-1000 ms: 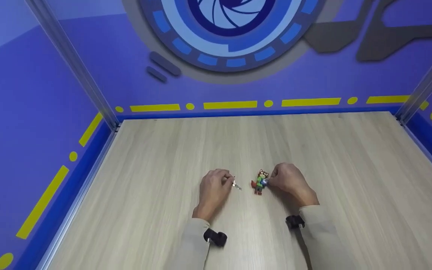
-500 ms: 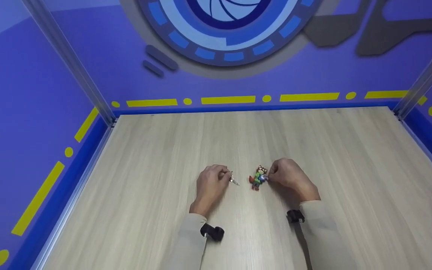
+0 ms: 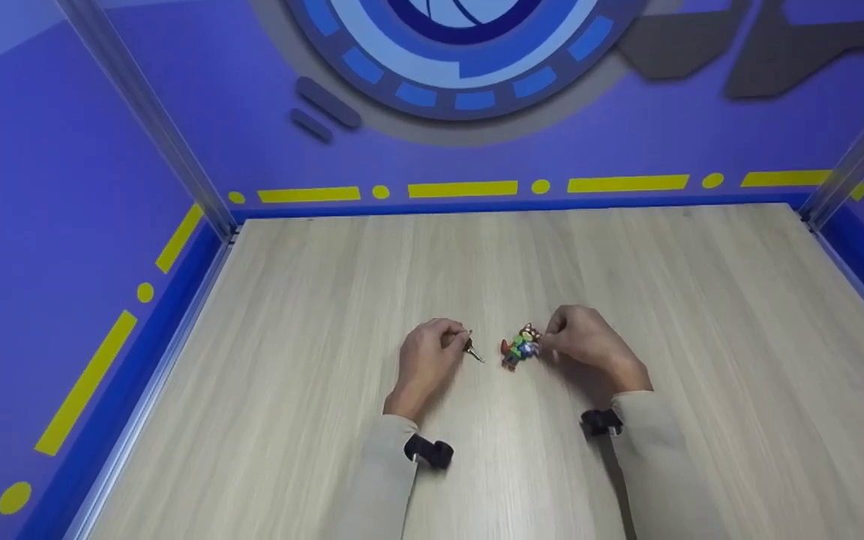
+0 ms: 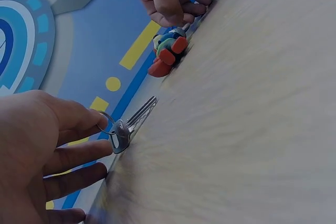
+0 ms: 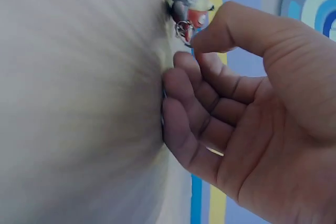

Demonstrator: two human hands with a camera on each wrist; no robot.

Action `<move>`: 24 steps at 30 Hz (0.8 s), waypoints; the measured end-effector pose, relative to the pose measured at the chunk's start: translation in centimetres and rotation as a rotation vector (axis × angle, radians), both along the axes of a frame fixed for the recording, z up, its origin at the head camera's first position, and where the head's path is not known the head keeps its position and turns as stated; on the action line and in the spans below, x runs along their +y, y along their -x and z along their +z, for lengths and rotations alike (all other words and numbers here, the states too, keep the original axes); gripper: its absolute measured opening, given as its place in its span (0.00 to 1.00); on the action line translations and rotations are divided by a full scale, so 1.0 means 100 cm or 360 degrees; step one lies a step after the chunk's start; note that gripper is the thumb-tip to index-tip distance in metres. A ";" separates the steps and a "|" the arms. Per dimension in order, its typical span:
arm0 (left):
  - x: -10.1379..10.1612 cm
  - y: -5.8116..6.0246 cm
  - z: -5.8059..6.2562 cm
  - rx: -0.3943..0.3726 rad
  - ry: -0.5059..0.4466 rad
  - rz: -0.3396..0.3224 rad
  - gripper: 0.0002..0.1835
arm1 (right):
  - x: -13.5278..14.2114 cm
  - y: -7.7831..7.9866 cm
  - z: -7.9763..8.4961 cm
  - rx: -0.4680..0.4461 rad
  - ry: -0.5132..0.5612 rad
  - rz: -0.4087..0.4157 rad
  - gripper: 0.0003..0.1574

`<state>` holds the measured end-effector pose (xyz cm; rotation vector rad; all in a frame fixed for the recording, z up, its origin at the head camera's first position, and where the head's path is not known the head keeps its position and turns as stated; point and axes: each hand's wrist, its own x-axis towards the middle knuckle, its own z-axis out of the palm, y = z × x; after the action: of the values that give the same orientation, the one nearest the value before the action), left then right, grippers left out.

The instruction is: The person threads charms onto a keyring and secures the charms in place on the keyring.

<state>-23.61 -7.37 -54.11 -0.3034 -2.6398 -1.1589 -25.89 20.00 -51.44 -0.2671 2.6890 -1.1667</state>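
Note:
My left hand (image 3: 428,360) pinches a thin metal ring between thumb and forefinger. From that ring a silver key (image 4: 140,113) sticks out toward the right, close over the table, and the other fingers are spread loosely below. Across a small gap lies a little fox-like figure (image 3: 520,348) in green with a red tail and red feet, its head tilted away to the right. My right hand (image 3: 586,341) is at the figure's right side. Its thumb and forefinger pinch at a small metal ring (image 5: 182,30) beside the figure, the remaining fingers curled near the tabletop.
A pale wood-grain table (image 3: 327,300) lies under both hands. Blue-purple printed walls (image 3: 432,165) with yellow dashes close it in at the back and sides, with metal posts (image 3: 154,127) at the corners. Black wrist straps (image 3: 430,452) sit on both sleeves.
The figure has turned so its head leans further right, toward the right hand. Both hands keep their hold and their gap. The head view has tilted slightly, shifting the scene upward.

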 end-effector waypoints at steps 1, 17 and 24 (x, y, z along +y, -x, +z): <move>0.000 0.000 0.000 -0.0002 -0.0011 -0.0002 0.03 | 0.002 0.000 0.000 -0.0012 0.0038 -0.0012 0.05; 0.002 0.000 0.008 -0.0089 -0.0316 -0.0036 0.04 | 0.003 0.000 -0.007 -0.0101 0.0416 -0.0080 0.07; 0.002 0.002 0.009 -0.0105 -0.0397 -0.0092 0.05 | 0.004 0.001 -0.008 -0.0005 0.0457 0.0002 0.04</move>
<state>-23.80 -7.18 -53.22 -0.2993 -2.5177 -1.5232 -26.01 20.44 -52.25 -0.3079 2.5119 -1.5506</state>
